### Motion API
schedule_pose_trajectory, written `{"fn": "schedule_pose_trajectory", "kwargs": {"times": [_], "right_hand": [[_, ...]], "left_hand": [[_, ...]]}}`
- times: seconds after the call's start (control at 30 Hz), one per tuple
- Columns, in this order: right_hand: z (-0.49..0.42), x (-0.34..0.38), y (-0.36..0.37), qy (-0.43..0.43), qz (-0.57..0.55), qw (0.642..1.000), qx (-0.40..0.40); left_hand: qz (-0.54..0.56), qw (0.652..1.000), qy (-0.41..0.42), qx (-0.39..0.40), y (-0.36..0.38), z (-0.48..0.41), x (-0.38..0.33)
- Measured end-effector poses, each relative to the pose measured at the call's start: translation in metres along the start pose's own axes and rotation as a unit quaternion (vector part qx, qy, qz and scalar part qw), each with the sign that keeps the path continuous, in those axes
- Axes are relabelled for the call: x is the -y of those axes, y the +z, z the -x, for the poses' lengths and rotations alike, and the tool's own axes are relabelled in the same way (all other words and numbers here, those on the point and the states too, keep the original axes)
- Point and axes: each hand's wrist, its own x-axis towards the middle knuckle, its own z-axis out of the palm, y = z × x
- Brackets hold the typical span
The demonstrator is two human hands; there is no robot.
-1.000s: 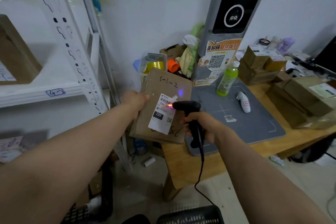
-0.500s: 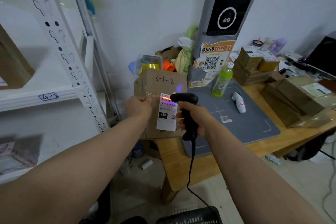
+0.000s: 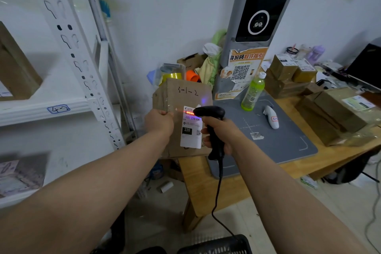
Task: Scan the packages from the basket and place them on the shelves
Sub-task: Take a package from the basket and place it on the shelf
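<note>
I hold the cardboard package (image 3: 183, 95) upright in the air just off the left end of the wooden table (image 3: 206, 181). My left hand (image 3: 159, 123) is closed on the box's left edge, which leaves the white shipping label (image 3: 190, 130) facing me with nothing over the print. My right hand (image 3: 221, 134) is wrapped tight round the handle of the black barcode scanner (image 3: 209, 112). I have its head close to the top of the label so the red line falls across the barcode there. Its cable (image 3: 216, 198) hangs past the table's front edge. I judge the scan is the step in hand, with shelving to come. The handwritten 3-1-2 on the box likely names its slot, while the white shelf (image 3: 41, 109) left of the table is tagged 4-2. The black mesh basket (image 3: 216, 246) sits on the floor in front of the table. Only its rim shows, so I cannot tell what is left in it.
</note>
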Motion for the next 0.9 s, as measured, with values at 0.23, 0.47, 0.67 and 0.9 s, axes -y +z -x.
{"fn": "schedule_pose_trajectory", "kwargs": {"times": [0.23,0.47,0.67,0.9], "right_hand": [[0.003,0.000,-0.006,0.004,-0.014,1.000,-0.004],[-0.018,-0.030,-0.032,0.048,-0.086,0.992,-0.083],[-0.048,-0.085,-0.048,0.144,0.051,0.975,-0.162],[-0.065,-0.121,-0.031,0.154,0.247,0.948,-0.129]], "left_hand": [[0.008,1.000,-0.010,0.004,-0.003,-0.003,0.002],[0.052,0.998,-0.036,0.010,-0.013,-0.010,0.008],[0.079,0.995,-0.057,0.006,-0.023,-0.018,0.017],[0.090,0.993,-0.077,0.002,-0.032,-0.026,0.024]]}}
